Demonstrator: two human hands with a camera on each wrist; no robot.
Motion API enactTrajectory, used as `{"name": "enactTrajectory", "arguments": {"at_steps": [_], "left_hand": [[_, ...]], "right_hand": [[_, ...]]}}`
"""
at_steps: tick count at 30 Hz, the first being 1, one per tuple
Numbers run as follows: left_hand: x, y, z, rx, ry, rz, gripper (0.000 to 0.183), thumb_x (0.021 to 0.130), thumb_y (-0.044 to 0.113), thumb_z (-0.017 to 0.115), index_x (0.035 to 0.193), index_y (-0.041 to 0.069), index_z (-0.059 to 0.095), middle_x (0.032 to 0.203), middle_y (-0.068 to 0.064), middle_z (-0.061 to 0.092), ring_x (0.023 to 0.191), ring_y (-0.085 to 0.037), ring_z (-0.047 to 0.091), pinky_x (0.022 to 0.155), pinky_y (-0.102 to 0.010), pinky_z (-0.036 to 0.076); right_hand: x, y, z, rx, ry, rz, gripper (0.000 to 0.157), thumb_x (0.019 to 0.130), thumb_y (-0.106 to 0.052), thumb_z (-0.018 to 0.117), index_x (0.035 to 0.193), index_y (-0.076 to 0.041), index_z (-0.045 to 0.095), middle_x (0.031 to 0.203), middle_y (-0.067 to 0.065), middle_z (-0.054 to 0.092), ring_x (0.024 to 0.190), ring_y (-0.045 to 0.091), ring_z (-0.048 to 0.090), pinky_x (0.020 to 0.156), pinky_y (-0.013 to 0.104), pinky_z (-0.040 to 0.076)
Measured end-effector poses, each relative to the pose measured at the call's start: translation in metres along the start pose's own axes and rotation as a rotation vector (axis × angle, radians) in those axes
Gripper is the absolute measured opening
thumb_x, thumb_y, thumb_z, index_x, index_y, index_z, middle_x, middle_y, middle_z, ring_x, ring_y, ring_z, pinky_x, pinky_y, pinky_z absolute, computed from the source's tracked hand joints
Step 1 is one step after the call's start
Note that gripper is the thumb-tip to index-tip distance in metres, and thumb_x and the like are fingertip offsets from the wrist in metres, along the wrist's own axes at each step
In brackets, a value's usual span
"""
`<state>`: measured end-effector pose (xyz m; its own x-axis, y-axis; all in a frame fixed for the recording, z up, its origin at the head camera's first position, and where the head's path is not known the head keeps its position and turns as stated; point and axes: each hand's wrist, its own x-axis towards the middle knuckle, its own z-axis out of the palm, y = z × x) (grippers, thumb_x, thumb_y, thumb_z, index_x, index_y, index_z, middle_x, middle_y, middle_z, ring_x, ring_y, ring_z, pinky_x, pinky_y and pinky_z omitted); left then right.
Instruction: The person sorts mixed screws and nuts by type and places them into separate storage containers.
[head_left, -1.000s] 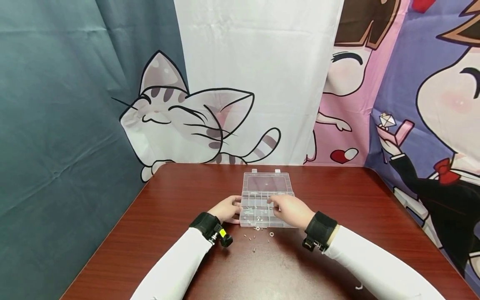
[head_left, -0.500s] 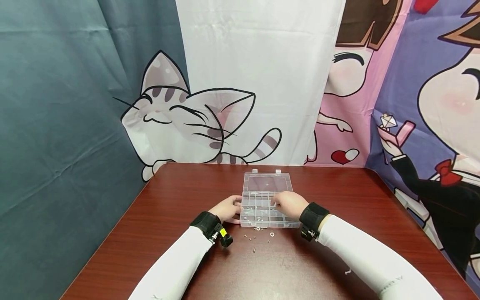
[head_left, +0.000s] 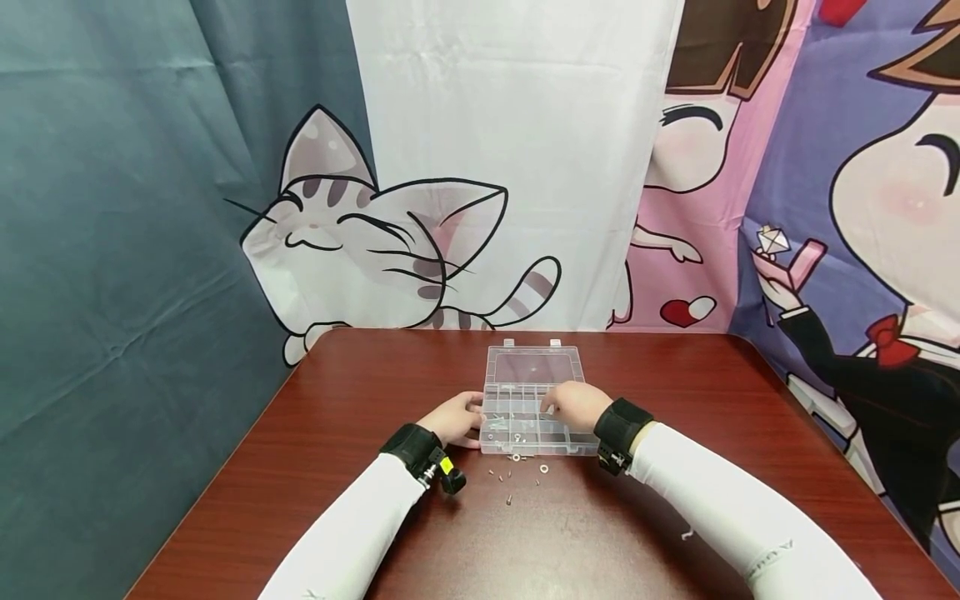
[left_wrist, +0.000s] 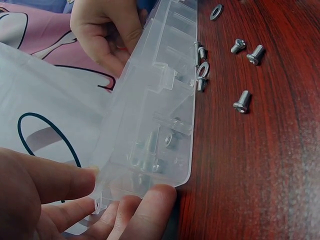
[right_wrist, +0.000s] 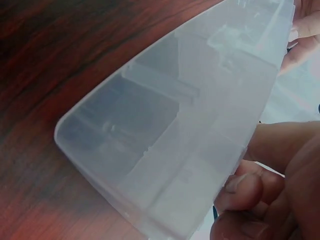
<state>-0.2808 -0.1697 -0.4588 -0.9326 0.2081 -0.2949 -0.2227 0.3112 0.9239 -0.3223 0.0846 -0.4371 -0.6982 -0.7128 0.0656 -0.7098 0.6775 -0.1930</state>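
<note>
A clear plastic compartment box [head_left: 498, 404] lies on the table with its lid [head_left: 534, 364] laid back. My left hand [head_left: 453, 419] holds the box's left end, and in the left wrist view its fingers [left_wrist: 150, 212] lie against the end wall and rim. Over the right-hand compartments is my right hand [head_left: 577, 404], fingers bent down; their tips are hidden by the box, so what they pinch cannot be seen. Inside the box are some screws and a nut [left_wrist: 170, 139]. Metal screws [left_wrist: 243, 101] and washers [left_wrist: 216, 12] lie loose before its front edge.
The red-brown wooden table [head_left: 375, 375] reaches back to a cartoon-printed curtain [head_left: 510, 125]. One loose screw [head_left: 508, 500] lies nearer to me than the other hardware. A washer [head_left: 543, 468] lies just in front of the box.
My right hand has shifted slightly away from me over the box's right half, its fingers dipping lower into the compartments. The left hand and the box have stayed put.
</note>
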Motion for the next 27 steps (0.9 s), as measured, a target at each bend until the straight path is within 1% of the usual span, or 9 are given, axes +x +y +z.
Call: {"name": "enactTrajectory", "arguments": {"at_steps": [4, 7, 11, 13, 17, 22, 25, 27], "left_hand": [[0.001, -0.002, 0.000, -0.006, 0.005, 0.003, 0.054, 0.099, 0.000, 0.050, 0.150, 0.002, 0.034, 0.116, -0.017, 0.057, 0.089, -0.026, 0.067, 0.072, -0.039, 0.060], [0.001, -0.003, 0.001, -0.010, 0.009, 0.000, 0.054, 0.099, 0.000, 0.050, 0.150, 0.002, 0.034, 0.116, -0.018, 0.057, 0.088, -0.025, 0.067, 0.071, -0.039, 0.060], [0.002, -0.003, 0.002, -0.016, 0.014, 0.002, 0.054, 0.099, -0.001, 0.050, 0.150, 0.001, 0.034, 0.116, -0.018, 0.057, 0.087, -0.025, 0.067, 0.070, -0.038, 0.060], [0.002, -0.004, 0.002, -0.018, 0.016, 0.008, 0.054, 0.098, -0.001, 0.051, 0.150, 0.001, 0.034, 0.116, -0.018, 0.057, 0.087, -0.025, 0.067, 0.070, -0.038, 0.060], [0.004, -0.006, 0.003, -0.018, 0.023, 0.014, 0.054, 0.098, -0.001, 0.051, 0.149, 0.001, 0.036, 0.117, -0.018, 0.057, 0.087, -0.024, 0.067, 0.069, -0.038, 0.060], [0.004, -0.006, 0.003, -0.008, 0.025, 0.031, 0.051, 0.099, 0.000, 0.051, 0.148, 0.000, 0.037, 0.117, -0.018, 0.058, 0.087, -0.025, 0.067, 0.070, -0.038, 0.060], [0.004, -0.004, 0.003, 0.011, 0.029, 0.039, 0.050, 0.099, 0.000, 0.049, 0.148, -0.001, 0.037, 0.116, -0.018, 0.059, 0.087, -0.025, 0.067, 0.071, -0.039, 0.060], [0.003, -0.003, 0.003, 0.018, 0.029, 0.036, 0.050, 0.099, 0.000, 0.049, 0.148, -0.001, 0.037, 0.115, -0.018, 0.060, 0.087, -0.025, 0.067, 0.072, -0.040, 0.060]], "right_hand": [[0.002, 0.005, 0.006, -0.001, 0.017, 0.002, 0.016, 0.087, 0.002, 0.069, 0.098, -0.007, 0.077, 0.098, 0.007, 0.074, 0.088, 0.020, 0.068, 0.081, 0.039, 0.056], [0.003, 0.007, 0.011, 0.007, 0.031, 0.006, 0.015, 0.088, 0.002, 0.068, 0.096, -0.007, 0.076, 0.096, 0.006, 0.073, 0.081, 0.017, 0.066, 0.076, 0.037, 0.056], [0.001, 0.007, 0.010, 0.033, 0.049, 0.024, 0.017, 0.088, 0.003, 0.064, 0.095, -0.007, 0.075, 0.095, 0.006, 0.073, 0.075, 0.014, 0.061, 0.071, 0.034, 0.053], [-0.001, 0.006, 0.009, 0.037, 0.064, 0.024, 0.016, 0.088, 0.002, 0.064, 0.096, -0.007, 0.075, 0.094, 0.006, 0.073, 0.075, 0.014, 0.061, 0.071, 0.034, 0.053], [-0.006, 0.004, 0.010, 0.009, 0.128, 0.015, 0.014, 0.089, -0.004, 0.065, 0.097, -0.009, 0.075, 0.092, 0.002, 0.072, 0.079, 0.013, 0.063, 0.072, 0.033, 0.054], [-0.011, -0.012, 0.006, 0.008, 0.197, -0.019, 0.010, 0.090, -0.011, 0.068, 0.097, -0.011, 0.075, 0.088, -0.003, 0.069, 0.078, 0.011, 0.062, 0.072, 0.032, 0.055], [-0.016, -0.027, 0.002, 0.007, 0.219, -0.065, 0.008, 0.090, -0.012, 0.069, 0.096, -0.012, 0.075, 0.086, -0.006, 0.067, 0.076, 0.009, 0.060, 0.071, 0.030, 0.054], [-0.019, -0.036, 0.001, -0.003, 0.218, -0.108, 0.007, 0.090, -0.012, 0.069, 0.093, -0.013, 0.075, 0.083, -0.007, 0.066, 0.074, 0.007, 0.058, 0.068, 0.029, 0.053]]}}
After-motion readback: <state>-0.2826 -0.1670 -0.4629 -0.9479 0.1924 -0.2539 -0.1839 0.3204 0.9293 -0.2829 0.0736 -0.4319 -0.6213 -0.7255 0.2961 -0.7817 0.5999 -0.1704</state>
